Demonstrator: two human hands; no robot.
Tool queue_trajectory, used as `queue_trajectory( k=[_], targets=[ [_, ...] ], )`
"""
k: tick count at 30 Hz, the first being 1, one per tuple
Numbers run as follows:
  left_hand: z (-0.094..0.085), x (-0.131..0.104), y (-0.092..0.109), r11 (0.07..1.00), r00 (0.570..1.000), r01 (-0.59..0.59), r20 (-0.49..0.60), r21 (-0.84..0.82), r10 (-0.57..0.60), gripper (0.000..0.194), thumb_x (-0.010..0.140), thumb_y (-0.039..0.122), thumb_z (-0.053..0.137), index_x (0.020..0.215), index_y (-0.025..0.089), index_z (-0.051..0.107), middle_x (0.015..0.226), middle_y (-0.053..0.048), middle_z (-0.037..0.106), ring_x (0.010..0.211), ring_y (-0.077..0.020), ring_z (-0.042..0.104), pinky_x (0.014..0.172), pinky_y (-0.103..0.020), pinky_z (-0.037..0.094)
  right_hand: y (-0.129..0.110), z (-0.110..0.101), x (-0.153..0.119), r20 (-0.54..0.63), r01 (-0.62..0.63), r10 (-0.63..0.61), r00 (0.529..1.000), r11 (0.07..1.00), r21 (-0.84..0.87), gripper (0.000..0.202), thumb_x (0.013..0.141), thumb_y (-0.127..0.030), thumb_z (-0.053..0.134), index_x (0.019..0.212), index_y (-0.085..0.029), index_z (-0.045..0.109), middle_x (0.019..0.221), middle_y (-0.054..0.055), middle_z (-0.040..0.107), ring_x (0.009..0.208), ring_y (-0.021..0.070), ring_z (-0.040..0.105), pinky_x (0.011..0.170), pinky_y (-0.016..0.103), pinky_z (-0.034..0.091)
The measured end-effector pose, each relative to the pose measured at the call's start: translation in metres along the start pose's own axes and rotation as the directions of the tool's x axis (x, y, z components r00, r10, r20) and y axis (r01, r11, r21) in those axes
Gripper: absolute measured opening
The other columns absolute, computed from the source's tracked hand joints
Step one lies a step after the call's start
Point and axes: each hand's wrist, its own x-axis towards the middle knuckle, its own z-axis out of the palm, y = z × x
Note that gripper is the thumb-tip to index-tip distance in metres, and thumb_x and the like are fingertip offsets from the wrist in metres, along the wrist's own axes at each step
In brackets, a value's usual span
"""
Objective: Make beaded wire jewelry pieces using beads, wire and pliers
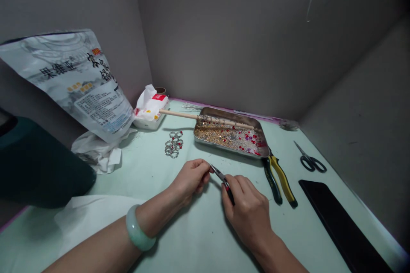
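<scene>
My left hand point(191, 180), with a pale green bangle point(138, 229) on its wrist, is closed in a pinch; what it pinches is too small to make out. My right hand point(246, 209) is wrapped round small dark pliers point(224, 181), whose tips meet my left fingertips. Beyond them a metal tray point(230, 150) holds gold and clear beads and red pieces. A wooden stick point(179, 114) wound with beaded wire lies across the tray. Left of the tray, several small beaded rings point(173, 145) with red beads lie in a group on the table.
Yellow-and-black pliers point(281, 181), scissors point(309, 160) and a black flat object point(339, 226) lie at the right. At the left are a tissue pack point(150, 111), a large printed pouch point(80, 85), crumpled tissue point(99, 153) and a dark green container point(41, 166). Grey walls stand behind.
</scene>
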Motion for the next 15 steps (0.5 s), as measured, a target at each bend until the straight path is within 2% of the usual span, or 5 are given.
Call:
queue_trajectory(
  k=[7, 15],
  targets=[
    [-0.0054, -0.0003, 0.0018, 0.994, 0.995, 0.067, 0.076, -0.083, -0.061, 0.011, 0.074, 0.022, 0.052, 0.067, 0.014, 0.053, 0.049, 0.005, 0.04, 0.037, -0.0019, 0.023, 0.037, -0.018, 0.008, 0.0035, 0.0017, -0.0007, -0.007, 0.013, -0.013, 1.0, 0.999, 0.032, 0.014, 0.089, -0.018, 0.047, 0.095, -0.015, 0.06, 0.074, 0.004, 0.058, 0.071, 0.0178, 0.053, 0.064, 0.029, 0.036],
    [-0.0082, 0.0024, 0.0019, 0.993, 0.979, 0.05, 0.203, -0.108, -0.027, 0.014, 0.079, 0.024, 0.052, 0.071, 0.013, 0.052, 0.052, 0.004, 0.042, 0.04, -0.0019, 0.021, 0.038, -0.019, 0.008, 0.0099, 0.0023, -0.0006, 0.037, -0.045, 0.04, 0.998, 0.991, 0.129, 0.013, 0.089, -0.02, 0.047, 0.093, -0.016, 0.058, 0.075, 0.004, 0.057, 0.07, 0.0173, 0.053, 0.064, 0.028, 0.037]
  ],
)
